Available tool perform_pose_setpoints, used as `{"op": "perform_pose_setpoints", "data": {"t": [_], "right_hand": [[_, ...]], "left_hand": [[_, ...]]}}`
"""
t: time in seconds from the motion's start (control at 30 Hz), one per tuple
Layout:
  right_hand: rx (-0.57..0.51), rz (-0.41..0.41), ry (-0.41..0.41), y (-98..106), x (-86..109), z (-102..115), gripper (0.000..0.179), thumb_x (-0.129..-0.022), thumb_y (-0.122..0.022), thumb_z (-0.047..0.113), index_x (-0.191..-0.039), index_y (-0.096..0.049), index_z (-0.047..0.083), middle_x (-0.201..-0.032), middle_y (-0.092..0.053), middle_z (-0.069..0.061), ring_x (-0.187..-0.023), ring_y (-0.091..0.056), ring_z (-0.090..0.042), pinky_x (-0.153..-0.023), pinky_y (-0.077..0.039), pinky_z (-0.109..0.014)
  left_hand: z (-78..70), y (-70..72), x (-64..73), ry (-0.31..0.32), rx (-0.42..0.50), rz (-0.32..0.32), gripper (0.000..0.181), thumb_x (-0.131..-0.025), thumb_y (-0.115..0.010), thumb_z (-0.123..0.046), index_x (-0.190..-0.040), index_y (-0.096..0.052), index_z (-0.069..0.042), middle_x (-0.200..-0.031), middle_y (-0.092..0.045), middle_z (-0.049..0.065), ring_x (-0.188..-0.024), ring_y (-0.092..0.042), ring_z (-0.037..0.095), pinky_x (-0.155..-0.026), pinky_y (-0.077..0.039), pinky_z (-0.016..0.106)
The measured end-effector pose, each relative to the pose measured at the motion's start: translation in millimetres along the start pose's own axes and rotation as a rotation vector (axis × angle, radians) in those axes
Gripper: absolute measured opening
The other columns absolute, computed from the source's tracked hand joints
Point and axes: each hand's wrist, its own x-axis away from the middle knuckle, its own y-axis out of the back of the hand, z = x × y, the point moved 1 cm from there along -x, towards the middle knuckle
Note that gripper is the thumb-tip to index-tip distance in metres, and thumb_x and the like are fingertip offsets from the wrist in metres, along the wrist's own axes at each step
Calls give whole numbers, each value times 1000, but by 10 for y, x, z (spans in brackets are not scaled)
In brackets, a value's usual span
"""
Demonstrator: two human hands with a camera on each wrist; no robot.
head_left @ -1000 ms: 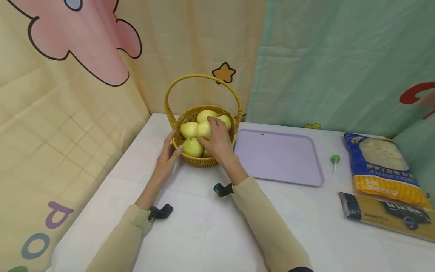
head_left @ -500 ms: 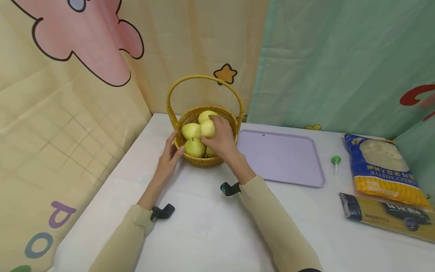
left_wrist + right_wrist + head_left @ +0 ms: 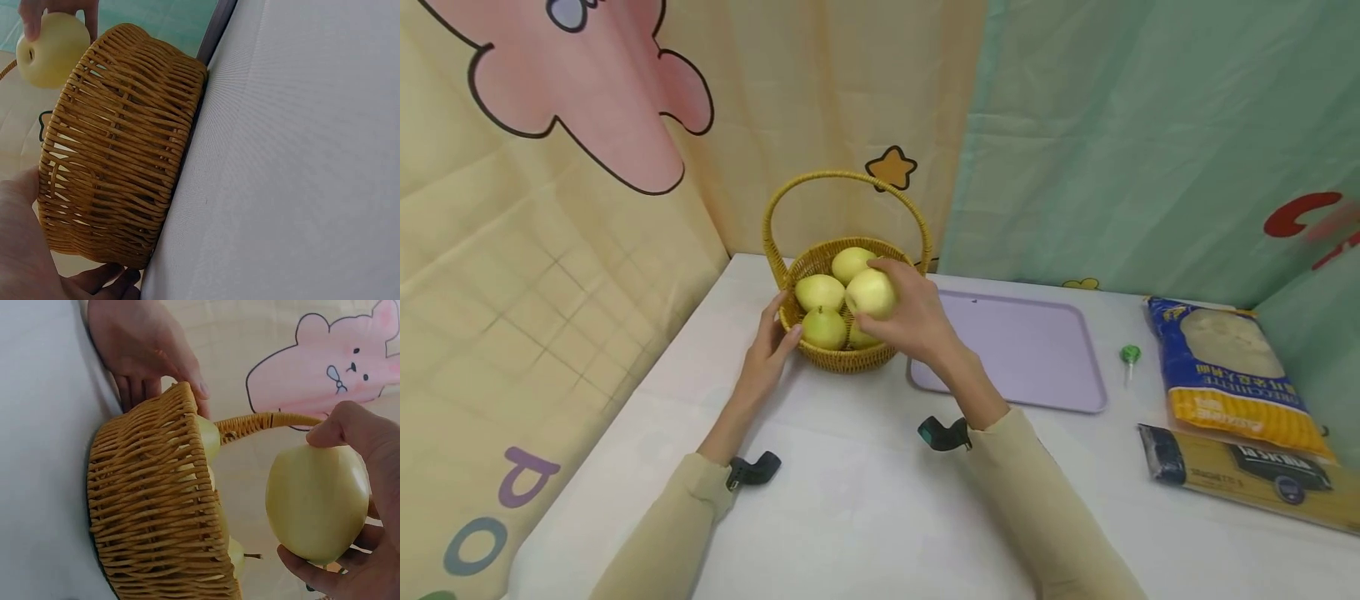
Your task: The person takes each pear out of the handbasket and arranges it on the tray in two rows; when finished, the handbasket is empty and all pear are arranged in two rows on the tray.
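**Pear [image 3: 872,294] Held Above Wicker Basket [image 3: 842,362]**

Your right hand [image 3: 916,313] gripped the pear between thumb and fingers, over the basket's right half. Your left hand [image 3: 765,347] cupped the basket's left side, fingers apparently curled round its wall, though partly hidden. More pears [image 3: 824,328] lay inside; a lilac tray [image 3: 1022,350] sat to its right.
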Motion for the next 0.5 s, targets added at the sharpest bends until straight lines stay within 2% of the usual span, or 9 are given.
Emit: {"op": "perform_pose_setpoints", "data": {"t": [0.1,0.23,0.33,0.43,0.5], "right_hand": [[-19,-28,26,135,77,-7,67,-81,-80,26,-143,-59,11,-136,-67,-8,-111,-65,-26,-84,-60,-46],[-23,-95,74,300,151,-71,64,-81,-78,25,-140,-61,9,-133,-68,-11,-109,-66,-27,-85,-59,-46],[-18,-129,96,415,162,-117,63,-80,-78,23,-139,-63,7,-132,-69,-12,-110,-66,-28,-87,-58,-47],[-14,-118,93,530,161,-153,63,-80,-79,21,-140,-63,8,-133,-69,-12,-113,-66,-28,-89,-57,-47],[-13,-98,77,620,167,-177,63,-81,-80,19,-141,-63,8,-135,-68,-12,-115,-66,-28,-90,-57,-46]], "left_hand": [[-14,1,4,5,8,1,64,-112,-53,-28,-169,-24,-28,-176,-24,3,-155,-35,43,-128,-30,55],[-23,-2,-11,18,2,13,65,-112,-53,-28,-169,-22,-30,-176,-23,3,-156,-33,42,-128,-29,56],[-23,-2,-25,15,6,20,67,-112,-52,-25,-170,-20,-25,-176,-21,6,-157,-30,45,-128,-27,58],[-1,-11,-39,7,26,21,67,-111,-52,-20,-170,-19,-18,-176,-20,10,-156,-29,48,-128,-26,61],[8,-22,-43,6,28,22,67,-111,-52,-21,-170,-19,-18,-176,-20,9,-156,-30,48,-127,-27,61]]}}
